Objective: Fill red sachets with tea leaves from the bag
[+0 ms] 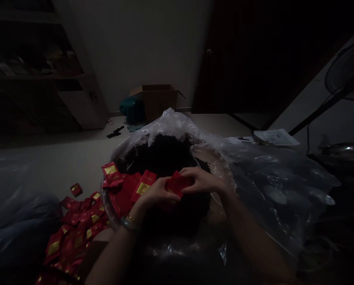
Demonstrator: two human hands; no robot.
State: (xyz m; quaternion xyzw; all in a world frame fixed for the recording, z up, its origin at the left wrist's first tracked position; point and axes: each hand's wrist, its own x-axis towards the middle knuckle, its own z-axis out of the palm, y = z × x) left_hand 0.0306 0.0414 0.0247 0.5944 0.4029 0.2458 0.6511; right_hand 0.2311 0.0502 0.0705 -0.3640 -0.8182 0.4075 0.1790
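Between my two hands is a small red packet (177,183). My left hand (159,192) pinches its left side, fingers closed. My right hand (199,180) grips its right edge between thumb and fingers. Under them lies a heap of dark, shredded dry material (168,154), which looks like loose tea leaves, in a round container lined with clear plastic (172,122). Red packets with gold labels (143,186) rest on the heap beside my left hand, and another packet (111,172) sits at the container's left rim. Whether the held packet is open cannot be made out in the dim light.
A pile of red packets (78,221) lies at the lower left, with one packet (76,189) apart on the floor. Clear plastic sheeting (272,178) spreads at right. A cardboard box (159,99) stands by the wall near a teal bag (132,110). A fan (347,73) stands at right.
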